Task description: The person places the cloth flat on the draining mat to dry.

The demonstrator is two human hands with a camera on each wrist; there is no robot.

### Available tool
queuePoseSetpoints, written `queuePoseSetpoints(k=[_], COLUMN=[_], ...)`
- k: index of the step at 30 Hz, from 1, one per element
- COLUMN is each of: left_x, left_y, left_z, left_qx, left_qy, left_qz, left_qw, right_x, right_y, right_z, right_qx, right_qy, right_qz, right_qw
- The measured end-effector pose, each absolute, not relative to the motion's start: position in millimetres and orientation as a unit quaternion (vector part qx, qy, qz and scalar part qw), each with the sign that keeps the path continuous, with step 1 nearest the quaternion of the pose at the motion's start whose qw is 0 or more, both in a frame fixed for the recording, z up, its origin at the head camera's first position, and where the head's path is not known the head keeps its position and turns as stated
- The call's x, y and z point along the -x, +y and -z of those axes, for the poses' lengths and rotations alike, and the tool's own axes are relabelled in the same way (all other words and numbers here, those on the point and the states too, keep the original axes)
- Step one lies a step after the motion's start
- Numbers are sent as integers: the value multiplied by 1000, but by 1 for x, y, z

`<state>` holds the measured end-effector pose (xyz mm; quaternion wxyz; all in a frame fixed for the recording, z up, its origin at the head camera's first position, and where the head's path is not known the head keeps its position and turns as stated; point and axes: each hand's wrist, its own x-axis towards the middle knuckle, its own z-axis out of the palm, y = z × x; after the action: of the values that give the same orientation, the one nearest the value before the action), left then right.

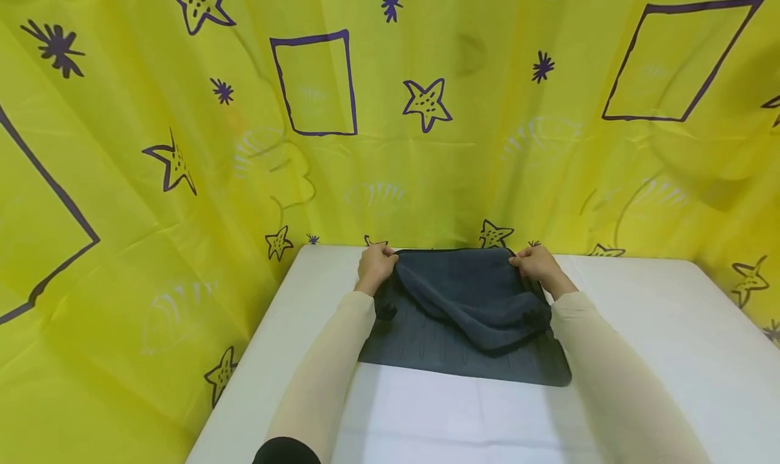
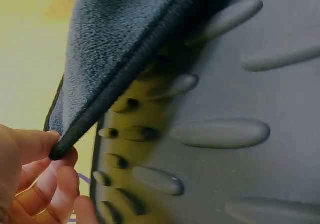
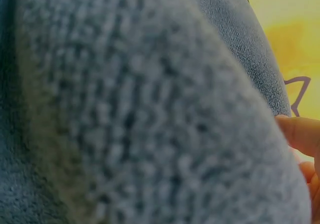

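Note:
A dark grey-blue fleecy cloth (image 1: 469,281) with a black hem hangs between both hands at the far side of the table. Its lower part droops in folds over a dark grey ribbed mat (image 1: 414,347). My left hand (image 1: 376,269) pinches one upper corner of the cloth; the left wrist view shows thumb and fingertips on the hem, with the mat's raised ridges (image 2: 220,132) beside it. At the opposite upper corner, my right hand (image 1: 539,267) pinches the cloth. In the right wrist view the cloth (image 3: 150,114) fills most of the picture and hides part of that hand.
Beneath the mat lies a white table (image 1: 634,315). Close behind its far edge hangs a yellow curtain (image 1: 378,159) with purple stars and frames, which also runs along the left side and round to the right.

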<state>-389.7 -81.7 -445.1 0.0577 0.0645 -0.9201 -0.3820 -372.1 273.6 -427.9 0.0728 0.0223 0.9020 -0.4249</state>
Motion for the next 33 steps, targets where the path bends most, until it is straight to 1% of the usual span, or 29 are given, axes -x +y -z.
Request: queuePoseSetpoints(k=[2, 4, 8, 10, 12, 15, 17, 24, 28, 31, 33], left_x=[392, 394, 392, 391, 392, 395, 395, 393, 391, 386, 380], left_y=[-82, -82, -83, -85, -87, -89, -89, -86, -85, -86, -87], left_z=[448, 452, 452, 451, 449, 447, 446, 446, 451, 453, 450], left_qx=[-64, -58, -39, -31, -27, -20, -17, -52, -46, -17, 7], left_qy=[-918, -919, -928, -935, -941, -947, -949, -940, -932, -934, -937], left_qz=[387, 387, 369, 354, 338, 317, 313, 336, 357, 355, 348], left_qw=[59, 53, 23, -4, -26, -50, -45, 37, 28, 16, 19], right_x=[374, 376, 373, 372, 371, 370, 371, 369, 363, 353, 344], right_y=[273, 274, 276, 277, 278, 279, 280, 279, 280, 285, 290], right_z=[431, 433, 433, 433, 434, 436, 437, 433, 426, 419, 414], right_qx=[-23, -19, -10, -4, 2, 10, 11, 20, 35, 50, 61], right_qy=[900, 897, 896, 896, 895, 898, 899, 903, 912, 917, 919], right_qz=[428, 428, 412, 404, 401, 398, 398, 399, 372, 350, 345], right_qw=[82, 104, 165, 185, 194, 188, 181, 159, 171, 183, 182])
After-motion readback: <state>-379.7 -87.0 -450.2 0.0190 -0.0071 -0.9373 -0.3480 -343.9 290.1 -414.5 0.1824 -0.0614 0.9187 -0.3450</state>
